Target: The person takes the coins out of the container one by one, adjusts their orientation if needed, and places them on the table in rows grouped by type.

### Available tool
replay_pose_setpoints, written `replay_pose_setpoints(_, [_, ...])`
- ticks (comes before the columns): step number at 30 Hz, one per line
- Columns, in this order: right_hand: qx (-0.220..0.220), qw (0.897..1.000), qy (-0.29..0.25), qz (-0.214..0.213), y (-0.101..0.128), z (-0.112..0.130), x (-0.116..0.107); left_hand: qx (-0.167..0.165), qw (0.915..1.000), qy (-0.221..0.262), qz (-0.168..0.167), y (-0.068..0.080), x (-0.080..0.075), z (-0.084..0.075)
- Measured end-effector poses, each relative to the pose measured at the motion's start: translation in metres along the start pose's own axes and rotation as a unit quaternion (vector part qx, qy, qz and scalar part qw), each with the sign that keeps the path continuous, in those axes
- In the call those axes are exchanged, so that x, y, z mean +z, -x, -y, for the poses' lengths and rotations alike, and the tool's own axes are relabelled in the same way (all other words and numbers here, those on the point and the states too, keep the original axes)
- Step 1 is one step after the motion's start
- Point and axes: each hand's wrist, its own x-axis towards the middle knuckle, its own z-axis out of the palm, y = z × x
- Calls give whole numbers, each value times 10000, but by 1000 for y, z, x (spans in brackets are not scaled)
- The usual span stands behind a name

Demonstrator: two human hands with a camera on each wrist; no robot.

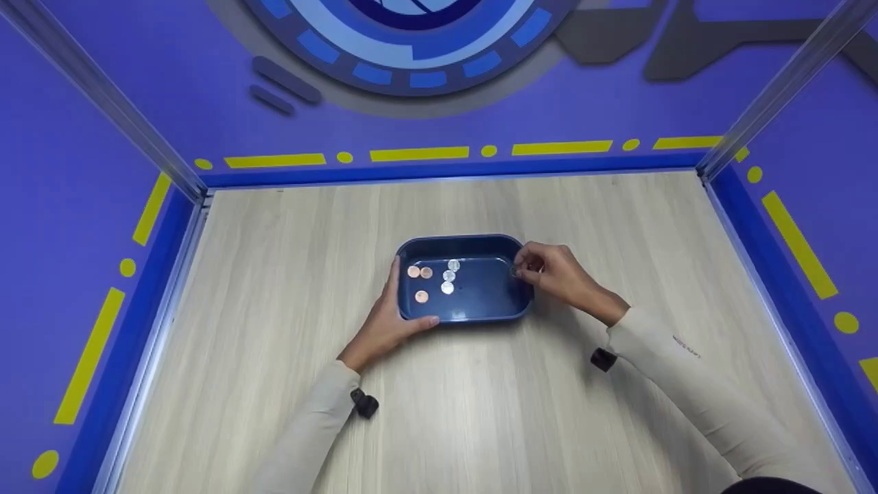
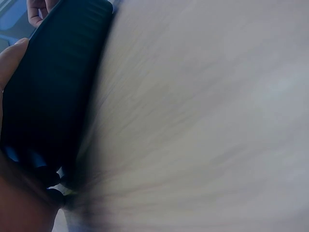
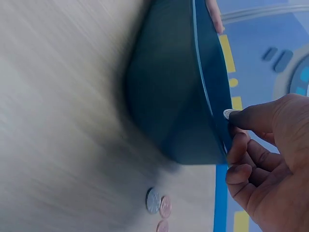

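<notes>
Item: a dark blue tray [image 1: 487, 298], oblong with rounded corners, is standing upright on a wood-grain table [image 1: 439, 412], between the two hands.

Item: three copper-coloured coins [image 1: 426, 273] are lying flat inside, toward the tray's left end; one is resting apart from the other two.

Item: three silver-coloured coins [image 1: 449, 276] are forming a slanting row just beside them, on the tray floor.

Item: a loose group of coins [image 3: 153, 200], one silvery and two coppery, is lying on the table beside the tray's right end.

Item: the left hand [image 1: 386, 322] is grasping the tray's near left corner, its fingers lying along the end wall and its thumb on the near rim.

Item: the right hand [image 1: 559, 274] is pinching a single pale coin [image 3: 229, 114] at the tray's right end, just by the rim.

Remarks: to my eye, the step in hand is passing one coin across that rim; which way it is going, I am not able to tell. The next move is probably calling for a firm pinch, fingertips clearing the wall, and a controlled release, the left hand meanwhile keeping the tray from sliding.
</notes>
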Motion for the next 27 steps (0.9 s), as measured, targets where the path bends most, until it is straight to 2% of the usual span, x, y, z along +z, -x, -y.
replay_pose_setpoints(15, [667,9952,-420,-572,21,-19,-13,102,9999,81,-2,-1,1,0])
replay_pose_setpoints(21, [803,9928,-560,-686,28,-27,-14,133,9999,103,-19,-1,0,1])
replay_pose_setpoints(27, [964,9919,-450,-699,37,-40,-14,160,9998,85,-30,-1,1,1])
